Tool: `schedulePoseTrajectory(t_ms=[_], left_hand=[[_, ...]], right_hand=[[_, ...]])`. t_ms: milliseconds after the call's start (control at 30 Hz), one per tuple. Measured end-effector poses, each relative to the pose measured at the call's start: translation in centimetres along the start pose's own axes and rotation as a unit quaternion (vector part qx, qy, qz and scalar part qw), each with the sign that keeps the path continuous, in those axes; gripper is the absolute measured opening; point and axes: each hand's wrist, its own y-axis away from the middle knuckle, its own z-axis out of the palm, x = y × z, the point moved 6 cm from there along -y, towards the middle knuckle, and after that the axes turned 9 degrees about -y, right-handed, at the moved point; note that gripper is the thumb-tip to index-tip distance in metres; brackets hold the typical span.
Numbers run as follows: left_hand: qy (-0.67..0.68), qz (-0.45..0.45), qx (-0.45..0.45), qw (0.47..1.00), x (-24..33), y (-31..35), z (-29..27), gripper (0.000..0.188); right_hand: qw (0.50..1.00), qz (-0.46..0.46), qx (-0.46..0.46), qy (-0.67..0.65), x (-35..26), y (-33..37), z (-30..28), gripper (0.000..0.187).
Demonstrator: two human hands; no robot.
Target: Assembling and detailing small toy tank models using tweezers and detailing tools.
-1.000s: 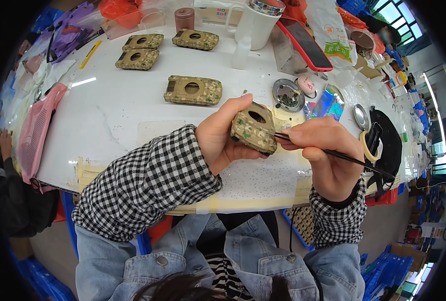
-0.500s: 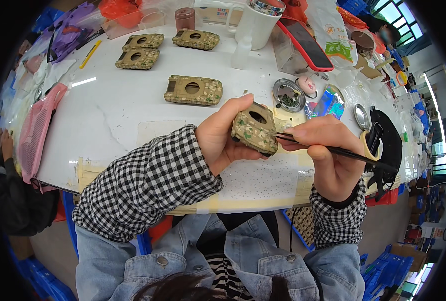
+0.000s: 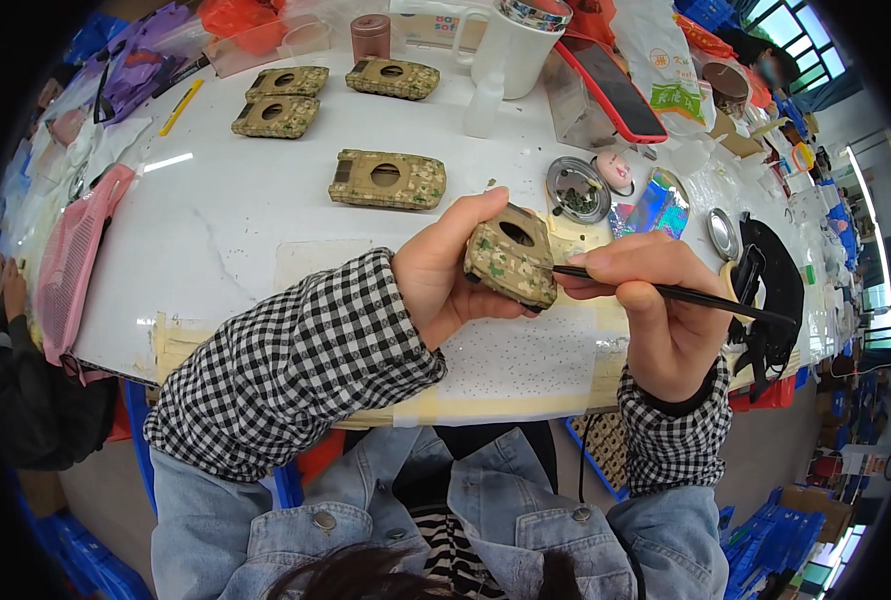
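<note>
My left hand is closed around a camouflage-painted model tank hull, tilted up, with a round hole in its top. Black tweezers lie between the fingers of my right hand, their tips at the hull's right side. Whether the tips hold a tiny part is too small to tell. Beyond my left hand sits a similar tank hull on the white table. Small dark green bits lie in a round metal dish past my right hand.
More camouflage hulls stand farther back, near a white mug and a red-cased phone. A yellow pen-like tool and a pink mesh pouch lie to the left. At the right are a metal lid and a black bag.
The tweezers have shifted slightly at the hull's right side, and their two prongs now look closer together. My left hand and the hull stay nearly in place.
</note>
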Motion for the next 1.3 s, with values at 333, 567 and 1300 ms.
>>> schedulePoseTrajectory(t_ms=[333,567,1300], left_hand=[[0.009,0.0,-0.009,1.0,-0.05,-0.1,-0.03,0.049],[0.007,0.0,0.005,1.0,-0.13,-0.06,-0.18,0.049],[0.005,0.0,0.014,1.0,-0.17,-0.06,-0.21,0.05]], right_hand=[[1.0,-0.001,-0.005,0.001,-0.03,-0.02,-0.06,0.012],[1.0,-0.002,-0.008,0.008,0.06,-0.02,0.0,0.013],[1.0,-0.01,-0.013,0.018,-0.12,-0.12,0.14,0.012]])
